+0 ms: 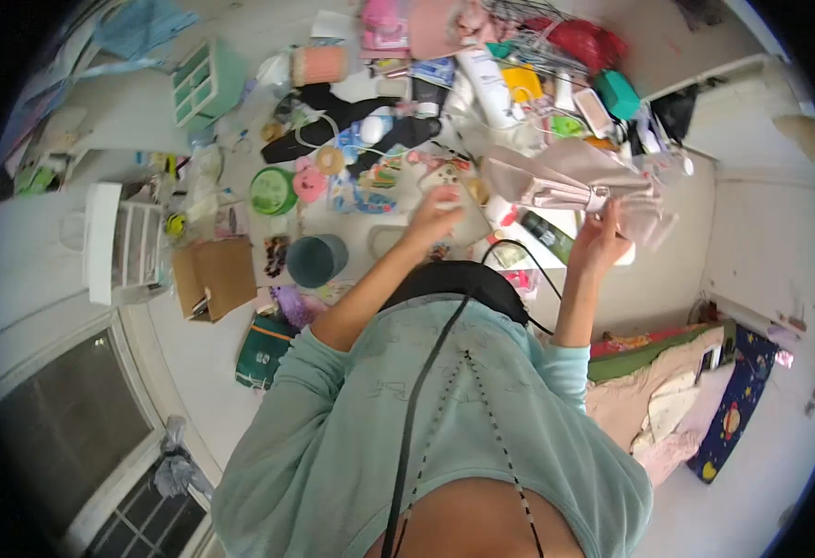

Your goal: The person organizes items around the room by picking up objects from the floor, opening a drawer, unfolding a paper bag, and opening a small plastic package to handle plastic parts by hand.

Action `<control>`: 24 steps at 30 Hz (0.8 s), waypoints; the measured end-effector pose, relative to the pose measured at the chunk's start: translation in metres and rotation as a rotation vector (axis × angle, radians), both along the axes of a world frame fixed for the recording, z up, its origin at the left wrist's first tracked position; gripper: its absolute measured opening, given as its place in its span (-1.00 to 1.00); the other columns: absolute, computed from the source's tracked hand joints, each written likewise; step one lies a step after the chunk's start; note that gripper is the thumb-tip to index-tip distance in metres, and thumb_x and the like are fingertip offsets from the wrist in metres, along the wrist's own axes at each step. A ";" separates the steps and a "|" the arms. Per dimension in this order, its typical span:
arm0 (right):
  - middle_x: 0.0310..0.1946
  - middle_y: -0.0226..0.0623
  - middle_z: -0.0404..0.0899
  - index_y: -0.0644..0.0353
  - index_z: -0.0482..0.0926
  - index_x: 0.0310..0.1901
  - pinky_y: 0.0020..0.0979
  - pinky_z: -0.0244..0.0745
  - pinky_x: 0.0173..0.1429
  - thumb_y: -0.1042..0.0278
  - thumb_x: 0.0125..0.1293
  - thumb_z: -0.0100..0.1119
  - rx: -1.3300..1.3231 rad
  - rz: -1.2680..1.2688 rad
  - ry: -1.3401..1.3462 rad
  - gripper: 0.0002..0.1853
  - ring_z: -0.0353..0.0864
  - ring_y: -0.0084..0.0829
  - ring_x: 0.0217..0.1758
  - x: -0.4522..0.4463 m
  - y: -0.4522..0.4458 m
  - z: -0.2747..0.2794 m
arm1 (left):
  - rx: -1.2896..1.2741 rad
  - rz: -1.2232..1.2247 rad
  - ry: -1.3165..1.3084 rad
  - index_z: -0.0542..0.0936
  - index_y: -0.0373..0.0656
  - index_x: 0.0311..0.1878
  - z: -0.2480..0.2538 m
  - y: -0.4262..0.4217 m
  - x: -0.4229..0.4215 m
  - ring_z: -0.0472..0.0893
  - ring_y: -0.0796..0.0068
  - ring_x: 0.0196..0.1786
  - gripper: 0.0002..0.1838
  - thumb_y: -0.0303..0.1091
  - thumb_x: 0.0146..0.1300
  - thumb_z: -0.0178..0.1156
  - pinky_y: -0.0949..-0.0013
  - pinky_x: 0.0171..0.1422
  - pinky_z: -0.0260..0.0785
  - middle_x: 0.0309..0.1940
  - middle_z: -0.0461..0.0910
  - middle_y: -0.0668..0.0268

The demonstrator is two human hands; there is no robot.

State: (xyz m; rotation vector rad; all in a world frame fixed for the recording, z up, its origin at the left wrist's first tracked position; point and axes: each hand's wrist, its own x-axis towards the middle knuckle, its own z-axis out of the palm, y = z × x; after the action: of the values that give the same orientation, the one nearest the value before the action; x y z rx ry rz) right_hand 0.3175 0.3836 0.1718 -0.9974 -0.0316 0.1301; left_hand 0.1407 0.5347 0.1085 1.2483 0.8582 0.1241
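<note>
My right hand (pixel 601 244) grips a shiny pale pink satin bow (pixel 556 191) near its gathered centre, holding it up over the right side of the table. Its wide loops and loose ends spread out to both sides of the fingers. My left hand (pixel 435 219) is over the middle of the table, its fingers loosely bent and slightly apart. Beneath and beside those fingers lies a pale phone (pixel 468 223) with its camera lenses facing up. Whether the hand touches the phone, I cannot tell. A dark green tube (pixel 547 234) lies below the bow.
A blue-grey cup (pixel 316 260), a round green container (pixel 273 191) and an open cardboard box (pixel 212 279) stand to the left. Bottles, including a white tube (pixel 487 86), crowd the back. A black cable (pixel 538 260) loops near my right forearm.
</note>
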 end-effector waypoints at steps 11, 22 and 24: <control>0.09 -0.10 0.28 0.14 0.47 -0.22 -0.23 0.22 0.19 0.76 -0.20 0.04 -0.711 0.965 -1.136 -0.58 0.28 -0.07 0.16 -0.123 0.055 0.071 | -0.641 0.002 -0.438 0.33 -0.11 0.10 0.098 0.034 -0.062 0.49 0.54 -0.09 -0.56 -0.11 0.22 0.02 0.41 -0.04 0.38 -0.09 0.47 0.33; 0.12 -0.20 0.27 0.14 0.44 -0.07 -0.26 0.29 0.12 0.65 -0.07 0.15 -0.786 1.022 -1.142 -0.57 0.32 -0.17 0.13 -0.201 0.075 0.087 | 0.276 0.337 -0.172 0.29 -0.26 0.12 0.124 0.073 -0.203 0.48 0.60 -0.14 -0.52 -0.29 0.16 0.12 0.49 -0.09 0.36 -0.08 0.46 0.30; 0.07 -0.21 0.32 0.16 0.43 -0.07 -0.27 0.33 0.07 0.63 -0.04 0.14 -0.800 1.024 -1.115 -0.59 0.38 -0.17 0.06 -0.213 0.074 0.085 | 0.531 0.452 -0.109 0.33 -0.28 0.07 0.108 0.085 -0.234 0.47 0.51 -0.14 -0.51 -0.25 0.12 0.18 0.46 -0.08 0.33 -0.12 0.48 0.27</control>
State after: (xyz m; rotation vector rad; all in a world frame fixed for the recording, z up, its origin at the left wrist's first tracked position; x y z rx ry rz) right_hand 0.1045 0.4580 0.2567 -1.6584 -1.6290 0.5308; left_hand -0.0936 0.6199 0.2168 1.4980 1.0381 0.8183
